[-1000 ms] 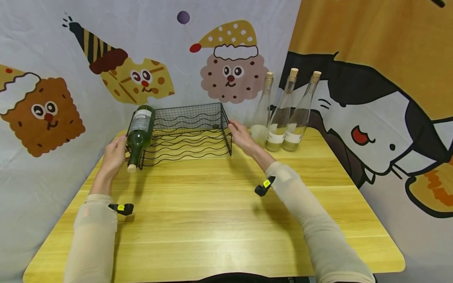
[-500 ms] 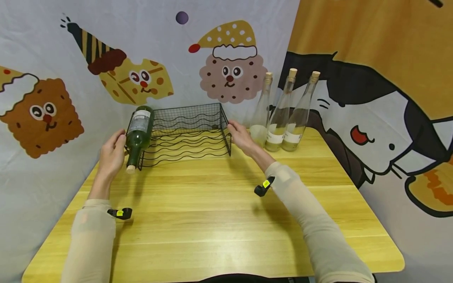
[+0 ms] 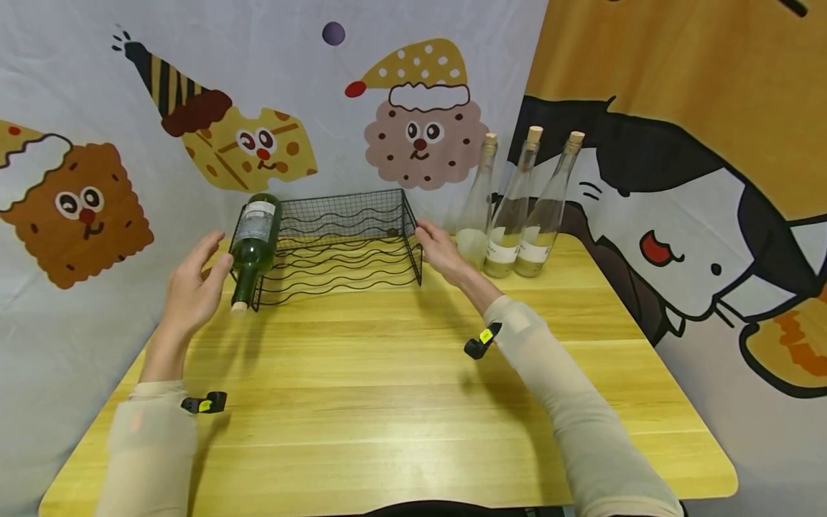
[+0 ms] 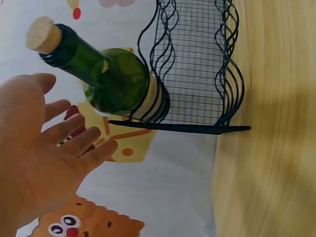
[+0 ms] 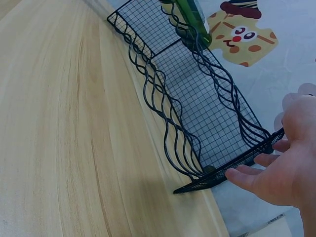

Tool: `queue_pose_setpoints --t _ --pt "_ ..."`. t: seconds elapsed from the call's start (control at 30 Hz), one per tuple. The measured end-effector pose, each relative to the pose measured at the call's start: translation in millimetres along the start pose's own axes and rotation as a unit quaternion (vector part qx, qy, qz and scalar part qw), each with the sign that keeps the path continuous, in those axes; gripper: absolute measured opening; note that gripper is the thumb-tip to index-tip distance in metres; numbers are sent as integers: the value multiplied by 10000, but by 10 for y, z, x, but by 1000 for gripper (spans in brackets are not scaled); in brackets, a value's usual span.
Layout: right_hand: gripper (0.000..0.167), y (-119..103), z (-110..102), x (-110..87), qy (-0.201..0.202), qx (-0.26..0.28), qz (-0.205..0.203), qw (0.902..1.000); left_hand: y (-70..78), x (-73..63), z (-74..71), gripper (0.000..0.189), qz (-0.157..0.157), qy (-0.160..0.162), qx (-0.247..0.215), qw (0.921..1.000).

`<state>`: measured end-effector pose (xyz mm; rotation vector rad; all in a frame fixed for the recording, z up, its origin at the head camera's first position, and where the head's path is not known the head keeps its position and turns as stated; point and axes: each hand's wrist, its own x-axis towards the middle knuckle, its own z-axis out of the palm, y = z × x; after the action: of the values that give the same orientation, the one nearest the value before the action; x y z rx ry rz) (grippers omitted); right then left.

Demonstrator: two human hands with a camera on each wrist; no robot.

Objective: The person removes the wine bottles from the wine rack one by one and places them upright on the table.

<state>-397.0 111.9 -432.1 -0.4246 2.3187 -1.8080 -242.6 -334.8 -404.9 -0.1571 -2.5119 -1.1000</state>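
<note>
A black wire wine rack (image 3: 349, 208) with wavy rails stands at the back of the table. On its upper level, at the left end, lies a green wine bottle (image 3: 255, 233), its corked neck pointing forward and tilted down. My left hand (image 3: 194, 287) is just left of the neck, fingers spread and holding nothing. In the left wrist view, a gap separates its fingers from the bottle (image 4: 121, 81). At the other end, my right hand (image 3: 442, 251) touches the rack's side panel with extended fingers. The right wrist view has those fingertips (image 5: 242, 177) against the mesh side.
Right of the rack stand three clear corked bottles (image 3: 472, 244) with pale labels, close together near the wall. The wooden table (image 3: 388, 402) has rounded front corners. Printed cartoon cloth (image 3: 271, 57) hangs right behind the rack and along the right side.
My left hand has drawn back from the bottle and rack end, moving left and toward me while its fingers spread. The bottle, rack and right hand look unmoved.
</note>
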Motion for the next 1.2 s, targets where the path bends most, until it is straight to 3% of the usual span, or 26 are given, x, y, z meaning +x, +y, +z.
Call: queue_pose_setpoints --t 0.4,0.57,0.77,0.97,1.2 --pt "60 -6 -11 -20 -22 -66 -38 10000 44 -129 -101 58 887 -190 396 9951" --pt "61 -13 -13 -32 -37 -94 -8 9999 17 -146 -113 62 1377 -331 946 9854" --pt "62 -18 -5 -32 -56 -27 43 10000 29 -137 -100 83 1760 -649 1618 9688" --pt "62 -20 -3 -32 -26 8 37 10000 30 -126 -47 104 1932 -1137 1601 9613" --pt "62 -12 3 -9 -2 40 -49 10000 41 -122 45 97 2357 -887 1415 9574"
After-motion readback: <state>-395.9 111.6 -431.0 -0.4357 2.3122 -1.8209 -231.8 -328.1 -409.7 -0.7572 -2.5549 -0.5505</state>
